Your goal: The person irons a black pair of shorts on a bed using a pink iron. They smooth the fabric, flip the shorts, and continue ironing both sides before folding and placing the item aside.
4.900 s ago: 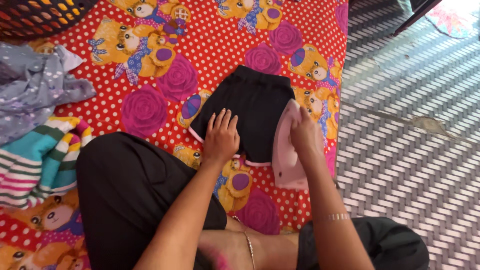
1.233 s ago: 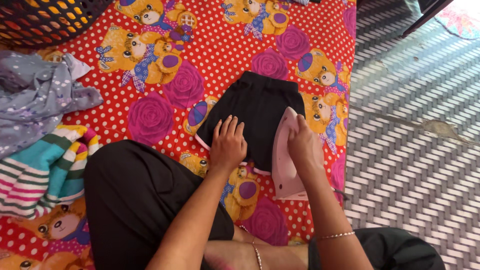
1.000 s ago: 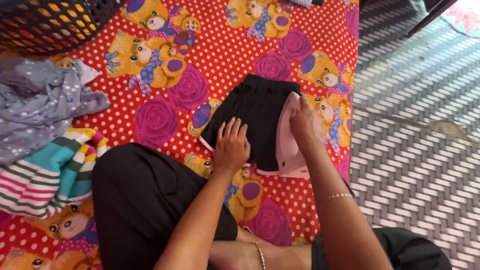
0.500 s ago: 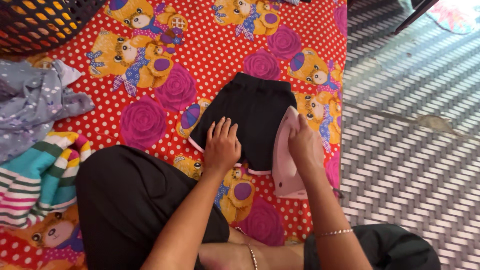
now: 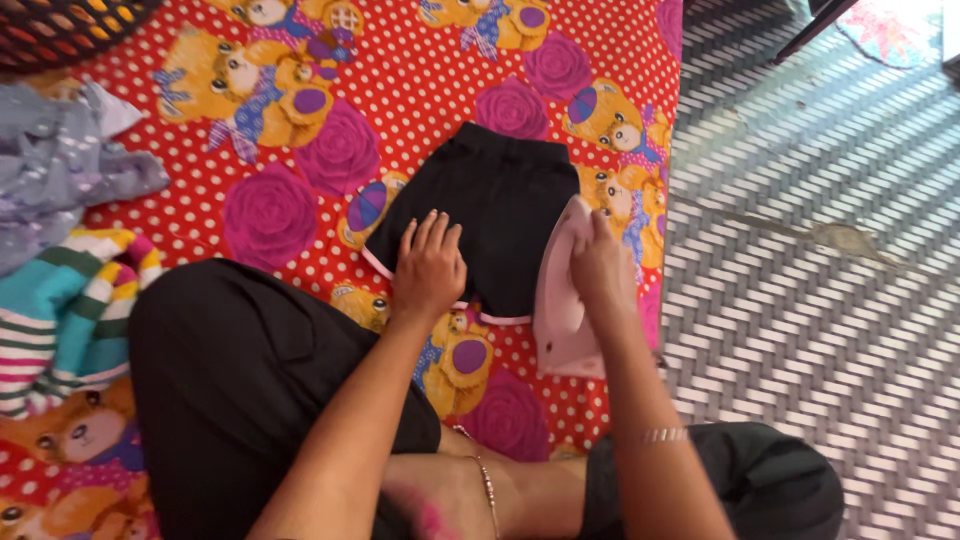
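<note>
A small black garment [image 5: 490,210] with pink trim lies flat on a red polka-dot blanket [image 5: 400,90] printed with teddy bears and roses. My left hand [image 5: 430,268] rests flat on the garment's lower left edge, fingers spread. A pink clothes iron [image 5: 562,295] stands at the garment's right edge, and my right hand [image 5: 598,262] grips its handle.
Grey dotted cloth [image 5: 60,180] and a striped teal, white and pink garment [image 5: 60,310] lie at the left. A dark mesh basket [image 5: 60,30] sits at the top left. My black-trousered knees fill the foreground. A woven striped mat [image 5: 820,300] covers the floor on the right.
The iron slid a little left onto the garment and back to its right edge. My left hand stayed pressed on the lower edge. The view shifted slightly.
</note>
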